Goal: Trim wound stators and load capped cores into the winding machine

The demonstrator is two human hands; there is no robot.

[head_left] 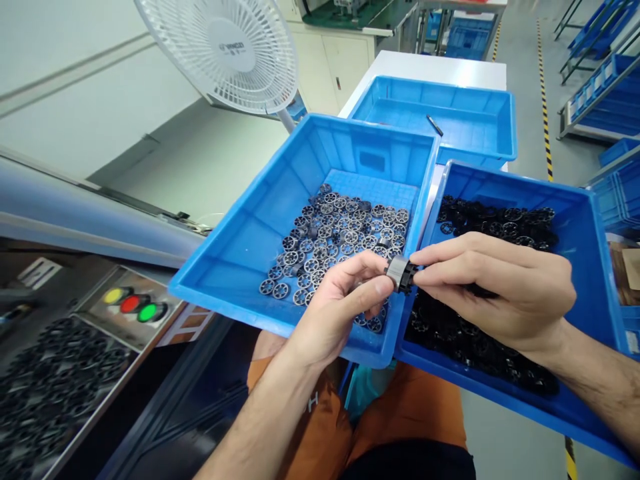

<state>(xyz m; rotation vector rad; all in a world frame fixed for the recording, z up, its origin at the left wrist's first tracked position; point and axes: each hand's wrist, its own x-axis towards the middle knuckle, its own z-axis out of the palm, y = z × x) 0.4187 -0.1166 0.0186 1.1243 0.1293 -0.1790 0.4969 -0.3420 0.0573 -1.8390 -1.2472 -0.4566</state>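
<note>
My left hand (345, 293) pinches a small silver ring-shaped wheel part (397, 272) between thumb and fingers. From the other side, the fingertips of my right hand (500, 287) grip a black toothed plastic part (411, 275) against it. The two pieces touch end to end, so how far one sits inside the other I cannot tell. Both hands are held over the adjoining walls of two blue bins. Many silver-faced spoked wheels (350, 227) lie in the left blue bin (260, 200). Black plastic parts (480, 340) fill much of the right blue bin (575, 220), partly hidden by my right hand.
Behind stands another blue bin (450, 110) on a white table (400, 65), with a dark pen-like object (434, 125) at its rim. A white fan (230, 53) rises at back left. Yellow, red and green buttons (131, 304) sit beside a heap of black parts (60, 387).
</note>
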